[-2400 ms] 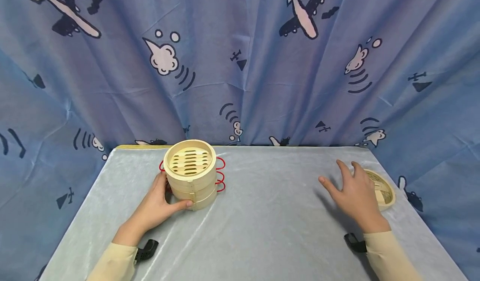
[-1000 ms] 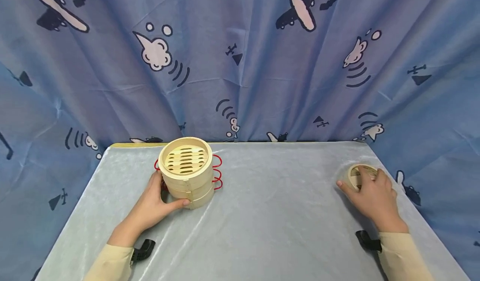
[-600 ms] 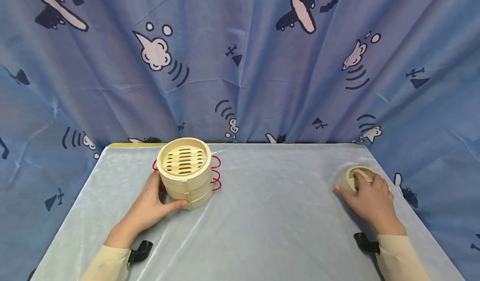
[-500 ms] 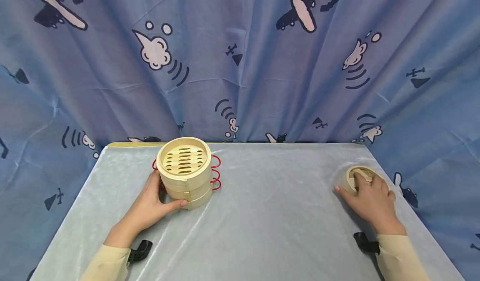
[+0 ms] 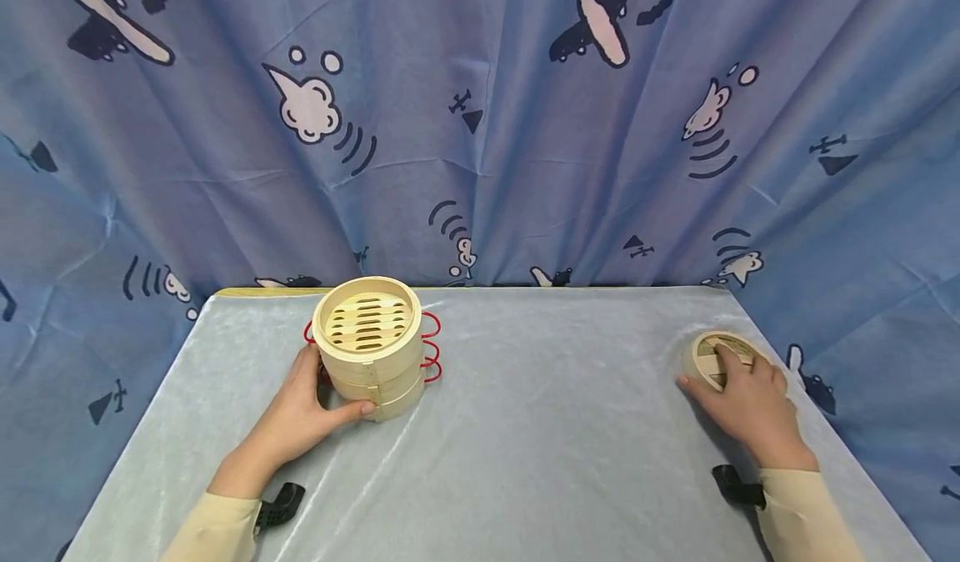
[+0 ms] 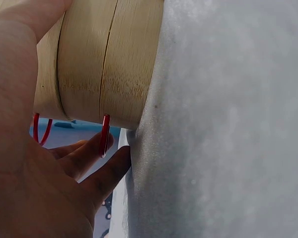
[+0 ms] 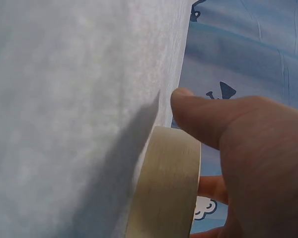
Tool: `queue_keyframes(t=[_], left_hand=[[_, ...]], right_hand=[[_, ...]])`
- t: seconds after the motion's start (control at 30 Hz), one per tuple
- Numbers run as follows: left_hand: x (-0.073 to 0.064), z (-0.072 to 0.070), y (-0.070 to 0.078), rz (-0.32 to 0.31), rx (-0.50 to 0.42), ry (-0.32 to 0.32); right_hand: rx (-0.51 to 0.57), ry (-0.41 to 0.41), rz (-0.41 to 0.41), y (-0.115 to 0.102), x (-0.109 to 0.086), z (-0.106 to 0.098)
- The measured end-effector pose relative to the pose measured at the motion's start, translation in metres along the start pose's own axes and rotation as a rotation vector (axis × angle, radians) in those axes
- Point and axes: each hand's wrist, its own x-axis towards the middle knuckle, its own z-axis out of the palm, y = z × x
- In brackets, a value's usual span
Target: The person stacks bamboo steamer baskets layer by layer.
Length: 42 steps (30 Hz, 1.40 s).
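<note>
A stack of round bamboo steamer baskets (image 5: 375,353) stands on the cloth at left, slatted inside its top, with red loops on both sides. My left hand (image 5: 288,420) holds it from the left, thumb along the front; the fingers behind are partly hidden. In the left wrist view, fingers (image 6: 92,158) spread past a red loop (image 6: 104,136). At right, a shallow bamboo steamer lid (image 5: 708,363) rests on the cloth. Over it lies my right hand (image 5: 750,408), fingers on its top. In the right wrist view, the thumb (image 7: 203,116) is straight above the lid's rim (image 7: 166,183).
A pale grey cloth (image 5: 540,429) covers the table. Behind and at both sides hangs a blue curtain (image 5: 510,170) with airplane prints. Each wrist wears a black device, one at left (image 5: 281,504) and one at right (image 5: 737,487).
My right hand came down onto the lid, which now sits farther left and slightly farther back. Lately the thumb has shifted slightly right. My left hand stays at the steamer baskets.
</note>
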Motion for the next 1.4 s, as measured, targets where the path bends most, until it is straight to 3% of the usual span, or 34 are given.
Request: queue_keyframes(t=[0.7,1.4], left_hand=[[-0.0006,0.0,-0.0001,-0.007,0.004,-0.005],[-0.0019,-0.0006,0.0027,-0.005,0.012,0.002]], right_hand=[[0.006,0.132,-0.008,0.0004,-0.0011,-0.001],[0.009,0.149,-0.01,-0.0012,0.0008,-0.0002]])
